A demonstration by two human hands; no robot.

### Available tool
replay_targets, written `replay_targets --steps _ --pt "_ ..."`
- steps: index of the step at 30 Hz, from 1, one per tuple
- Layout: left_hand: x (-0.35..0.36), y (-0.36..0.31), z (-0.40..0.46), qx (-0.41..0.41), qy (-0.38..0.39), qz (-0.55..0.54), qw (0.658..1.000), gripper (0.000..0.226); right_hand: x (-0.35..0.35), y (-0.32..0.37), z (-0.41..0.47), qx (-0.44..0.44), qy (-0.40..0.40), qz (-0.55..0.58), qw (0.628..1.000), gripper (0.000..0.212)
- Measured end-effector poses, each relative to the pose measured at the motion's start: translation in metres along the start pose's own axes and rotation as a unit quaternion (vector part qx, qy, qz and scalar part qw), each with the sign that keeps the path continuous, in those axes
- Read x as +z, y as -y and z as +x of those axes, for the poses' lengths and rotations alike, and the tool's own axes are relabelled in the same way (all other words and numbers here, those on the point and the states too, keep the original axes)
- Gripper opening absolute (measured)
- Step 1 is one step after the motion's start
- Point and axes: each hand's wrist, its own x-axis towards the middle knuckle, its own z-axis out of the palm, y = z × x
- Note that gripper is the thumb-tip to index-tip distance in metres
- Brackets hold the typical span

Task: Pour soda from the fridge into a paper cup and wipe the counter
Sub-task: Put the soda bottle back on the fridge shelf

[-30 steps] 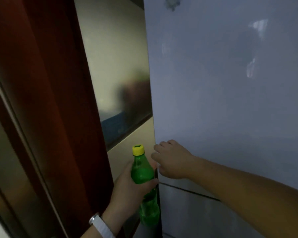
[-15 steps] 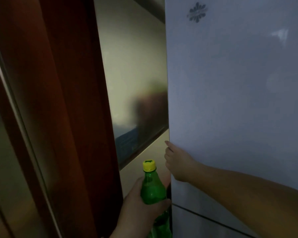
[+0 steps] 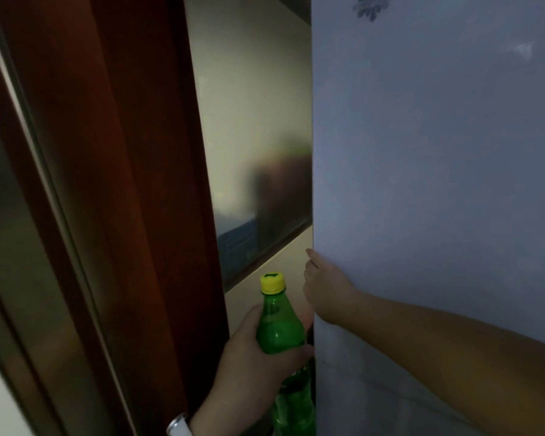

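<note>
A green soda bottle (image 3: 279, 328) with a yellow cap stands upright in my left hand (image 3: 249, 363), whose fingers wrap round its upper body. It is just left of the white fridge door (image 3: 438, 184). My right hand (image 3: 326, 294) lies against the left edge of that door, its fingers going round the edge out of sight. No paper cup or counter is in view.
A dark red-brown door frame (image 3: 123, 184) fills the left side, close to the bottle. Between it and the fridge is a pale wall (image 3: 252, 105) with a dim reflective panel. A white watch (image 3: 178, 424) sits on my left wrist.
My right hand has slid from the door's front face to its left edge. The fridge door edge has shifted right in view, and the bottle stays in my left hand.
</note>
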Motion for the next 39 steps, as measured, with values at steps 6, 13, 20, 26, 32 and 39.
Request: replay_targets --steps 6,13,20,26,32,39 --pt "-0.016 -0.009 -0.013 0.016 -0.037 0.01 0.999 0.044 -0.019 0.016 -0.027 -0.038 -0.108 0.013 0.993 0.041" --pt "-0.028 -0.007 -0.037 0.017 -0.058 0.042 0.997 0.043 -0.037 0.027 -0.058 -0.047 -0.169 0.043 0.984 0.039" --pt "-0.037 -0.006 -0.061 0.025 -0.06 0.056 0.996 0.044 -0.056 0.045 -0.086 -0.048 -0.176 0.082 0.98 0.032" --pt "-0.06 -0.006 -0.074 0.048 -0.016 0.068 0.996 0.042 -0.082 0.054 -0.107 -0.005 -0.127 0.057 0.99 0.034" --pt "-0.089 -0.009 -0.09 0.073 0.025 0.072 0.994 0.043 -0.104 0.073 -0.127 0.036 -0.096 0.11 0.989 0.024" --pt "-0.12 0.001 -0.118 0.089 0.086 0.058 0.991 0.043 -0.142 0.097 -0.177 0.082 -0.139 0.115 0.98 0.035"
